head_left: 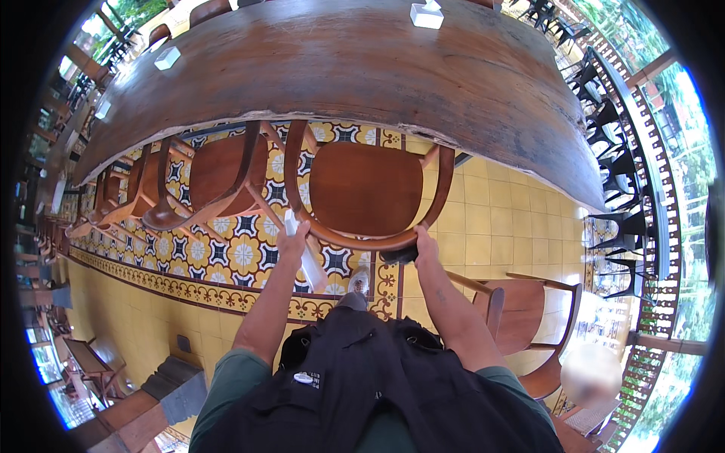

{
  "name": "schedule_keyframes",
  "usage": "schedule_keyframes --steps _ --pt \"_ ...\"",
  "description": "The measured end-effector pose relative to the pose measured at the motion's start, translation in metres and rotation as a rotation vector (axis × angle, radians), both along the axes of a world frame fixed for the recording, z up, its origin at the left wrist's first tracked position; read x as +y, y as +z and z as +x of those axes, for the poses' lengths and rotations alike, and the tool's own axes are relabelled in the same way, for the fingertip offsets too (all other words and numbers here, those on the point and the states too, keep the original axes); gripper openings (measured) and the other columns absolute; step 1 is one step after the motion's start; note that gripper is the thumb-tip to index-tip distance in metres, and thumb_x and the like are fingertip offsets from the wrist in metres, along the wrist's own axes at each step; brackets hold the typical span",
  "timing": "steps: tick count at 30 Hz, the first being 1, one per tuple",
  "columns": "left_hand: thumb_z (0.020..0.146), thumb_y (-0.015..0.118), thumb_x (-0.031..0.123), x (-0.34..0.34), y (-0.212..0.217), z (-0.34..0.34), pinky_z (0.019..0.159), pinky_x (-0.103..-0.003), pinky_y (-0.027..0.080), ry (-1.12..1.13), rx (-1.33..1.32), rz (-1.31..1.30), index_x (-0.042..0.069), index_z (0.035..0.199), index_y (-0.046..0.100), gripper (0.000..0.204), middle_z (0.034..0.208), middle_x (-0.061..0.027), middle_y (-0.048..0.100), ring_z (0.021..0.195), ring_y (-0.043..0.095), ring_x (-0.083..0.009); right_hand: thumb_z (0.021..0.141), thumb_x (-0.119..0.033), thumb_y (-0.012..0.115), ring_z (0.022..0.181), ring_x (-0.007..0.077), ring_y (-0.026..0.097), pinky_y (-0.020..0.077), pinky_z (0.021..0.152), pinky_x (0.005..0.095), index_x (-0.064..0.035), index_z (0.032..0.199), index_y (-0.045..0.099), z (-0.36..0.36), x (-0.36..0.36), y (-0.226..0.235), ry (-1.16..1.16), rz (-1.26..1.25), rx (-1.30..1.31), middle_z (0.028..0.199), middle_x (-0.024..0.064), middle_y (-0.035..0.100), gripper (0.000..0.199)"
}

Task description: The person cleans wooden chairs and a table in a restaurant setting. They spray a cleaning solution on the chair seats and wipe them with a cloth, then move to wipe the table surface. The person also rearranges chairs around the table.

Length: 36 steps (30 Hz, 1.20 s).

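A brown wooden chair (367, 189) with a curved back rail stands in front of me, its seat partly under the long table. My left hand (293, 240) is closed on the left part of the rail. A limp white thing, like a cloth or paper (312, 273), shows above and below that hand. My right hand (426, 248) grips the right part of the same rail. Beside it, under the rail, is a dark object (399, 256) whose kind I cannot make out.
The long wooden table (332, 68) spans the far side, with white tissue boxes (427, 15) on it. More wooden chairs (226, 177) line it to the left. Another chair (521, 317) stands near my right arm. Black chairs (623, 226) stand along a counter at the far right.
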State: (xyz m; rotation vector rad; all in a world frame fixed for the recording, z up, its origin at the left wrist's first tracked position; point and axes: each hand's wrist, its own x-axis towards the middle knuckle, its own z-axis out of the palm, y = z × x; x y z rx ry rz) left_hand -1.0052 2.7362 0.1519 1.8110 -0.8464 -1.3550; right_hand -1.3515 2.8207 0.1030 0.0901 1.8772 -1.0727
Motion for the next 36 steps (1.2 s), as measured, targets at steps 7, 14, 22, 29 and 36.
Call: schedule_keyframes --steps 7,14,22,29,36 --pt "0.09 0.077 0.037 -0.043 -0.043 -0.006 0.077 -0.032 0.053 -0.065 -0.07 -0.132 0.007 0.116 0.066 0.042 0.093 -0.0015 0.067 0.085 0.064 -0.0145 0.086 -0.043 0.081 0.087 0.022 0.072 0.0607 0.073 0.0334 0.0034 0.121 0.063 -0.025 0.017 0.014 0.12 -0.371 -0.107 0.106 0.0127 0.072 0.061" --pt "0.084 0.078 0.019 0.078 -0.062 -0.022 0.075 -0.028 0.052 -0.538 -0.044 0.031 0.005 0.123 0.066 0.043 0.098 -0.0018 0.069 0.084 0.064 -0.0113 0.077 -0.034 0.084 0.094 0.0276 0.072 0.0559 0.087 0.0384 0.0038 0.117 0.067 -0.022 0.285 -0.018 0.42 0.148 0.168 0.108 0.0183 0.073 0.058" --pt "0.087 0.078 0.015 0.248 -0.005 -0.217 0.077 -0.028 0.052 -1.573 0.21 -0.187 0.009 0.118 0.067 0.033 0.095 -0.0002 0.069 0.087 0.064 -0.0083 0.07 -0.037 0.078 0.102 0.0351 0.072 0.0579 0.086 0.0423 0.0018 0.116 0.07 0.064 0.654 -0.048 -0.112 0.724 0.083 0.114 0.0227 0.072 0.06" --pt "0.086 0.08 0.019 0.377 0.055 -0.389 0.073 -0.03 0.051 -1.6 0.175 -0.185 0.01 0.106 0.067 0.026 0.088 0.0004 0.066 0.082 0.061 -0.0104 0.075 -0.025 0.077 0.089 0.0302 0.072 0.0568 0.078 0.0415 0.005 0.111 0.07 0.213 0.815 -0.065 -0.884 0.389 0.028 0.1 0.0203 0.074 0.047" --pt "0.083 0.08 0.011 0.439 0.045 -0.462 0.063 -0.029 0.046 -1.461 0.258 -0.037 0.008 0.093 0.065 0.019 0.078 0.0017 0.061 0.067 0.055 -0.0096 0.079 -0.023 0.075 0.075 0.0258 0.072 0.0567 0.07 0.0383 0.006 0.106 0.072 0.32 0.823 -0.07 -0.948 0.275 -0.229 0.091 0.0149 0.074 0.04"
